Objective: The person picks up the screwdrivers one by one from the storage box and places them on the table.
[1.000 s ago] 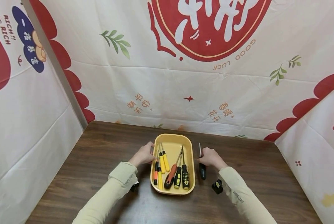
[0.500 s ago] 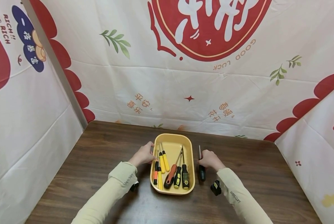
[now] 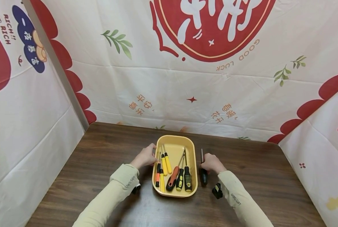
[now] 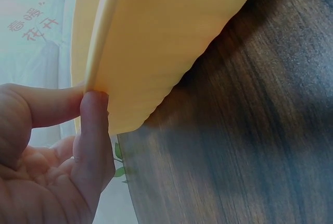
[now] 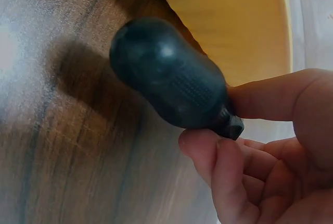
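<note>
The black-handled screwdriver (image 5: 166,75), neck-pinched by the right hand (image 3: 211,162), could swivel into the yellow tray (image 3: 174,149) the left hand (image 3: 145,156) pinches

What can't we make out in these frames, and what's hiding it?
Shaft of the black-handled screwdriver: right wrist view, hidden behind the right hand.
Its tip shape: head view, too small.
Tip types of the screwdrivers in the yellow tray: head view, too small.
Those same screwdrivers: left wrist view, hidden by the tray wall, which the top edge cuts off.
Upper red emblem: head view, cut off by the top edge.
</note>
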Demonstrator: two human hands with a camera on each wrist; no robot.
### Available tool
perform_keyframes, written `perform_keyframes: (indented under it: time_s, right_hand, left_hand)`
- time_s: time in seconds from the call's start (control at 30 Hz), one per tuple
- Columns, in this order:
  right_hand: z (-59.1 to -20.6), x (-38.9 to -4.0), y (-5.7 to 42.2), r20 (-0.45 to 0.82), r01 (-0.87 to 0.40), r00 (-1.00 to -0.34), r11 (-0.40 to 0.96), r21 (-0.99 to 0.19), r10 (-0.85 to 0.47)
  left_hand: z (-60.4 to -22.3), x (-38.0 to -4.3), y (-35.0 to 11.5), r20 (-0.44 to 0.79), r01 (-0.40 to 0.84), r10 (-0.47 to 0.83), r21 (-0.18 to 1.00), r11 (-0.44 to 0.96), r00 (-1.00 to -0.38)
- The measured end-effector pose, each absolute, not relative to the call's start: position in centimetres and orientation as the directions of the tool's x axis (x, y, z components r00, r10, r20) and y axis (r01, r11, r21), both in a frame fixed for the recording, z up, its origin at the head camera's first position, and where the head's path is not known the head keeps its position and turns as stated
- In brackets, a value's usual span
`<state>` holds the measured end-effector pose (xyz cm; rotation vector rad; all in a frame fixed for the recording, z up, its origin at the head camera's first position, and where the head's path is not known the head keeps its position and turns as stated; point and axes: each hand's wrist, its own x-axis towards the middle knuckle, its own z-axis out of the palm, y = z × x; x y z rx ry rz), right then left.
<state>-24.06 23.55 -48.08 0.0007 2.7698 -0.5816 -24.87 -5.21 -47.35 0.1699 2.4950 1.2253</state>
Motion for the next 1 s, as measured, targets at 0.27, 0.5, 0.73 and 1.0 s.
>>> perform_keyframes:
  time_s: [0.27, 0.5, 0.73, 1.0]
  right_hand:
    - [-48.5, -24.0, 23.5, -0.317, 0.061, -0.945, 0.911, -0.408, -0.078]
    - [-48.8, -23.9, 23.7, -0.331, 0.059, -0.939, 0.908, -0.416, -0.090]
    - [-49.3, -23.7, 23.3, -0.313, 0.062, -0.948, 0.921, -0.385, -0.067]
    - [-49.6, -23.8, 23.5, -0.322, 0.060, -0.944, 0.924, -0.378, -0.070]
  left_hand:
    - [-47.4, -24.9, -5.1, -0.282, -0.067, 0.251, 0.778, 0.625, -0.926]
    - [-47.2, -24.8, -5.1, -0.277, -0.069, 0.252, 0.788, 0.612, -0.927]
    - [-47.1, -24.7, -5.1, -0.259, -0.053, 0.255, 0.791, 0.609, -0.932]
    - [-46.9, -24.6, -5.1, -0.244, -0.041, 0.258, 0.795, 0.605, -0.935]
